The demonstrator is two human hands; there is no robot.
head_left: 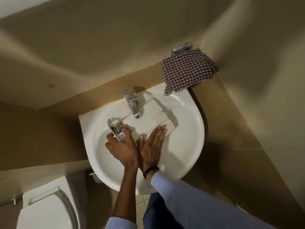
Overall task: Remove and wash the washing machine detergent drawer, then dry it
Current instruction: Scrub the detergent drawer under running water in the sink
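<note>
The white detergent drawer (148, 124) lies across the white sink (189, 142), under the chrome tap (132, 104). My left hand (123, 146) grips the drawer's left end, by its front panel. My right hand (152, 144) lies flat on the drawer's long side, fingers straight and together, palm down. A checked cloth (188, 71) rests on the ledge behind the sink, one corner hanging over the rim. I cannot tell whether water is running from the tap.
A brown ledge (115, 90) runs behind the sink and down its right side. A white toilet (46, 210) stands at the lower left. A metal holder (181, 47) is fixed to the wall above the cloth.
</note>
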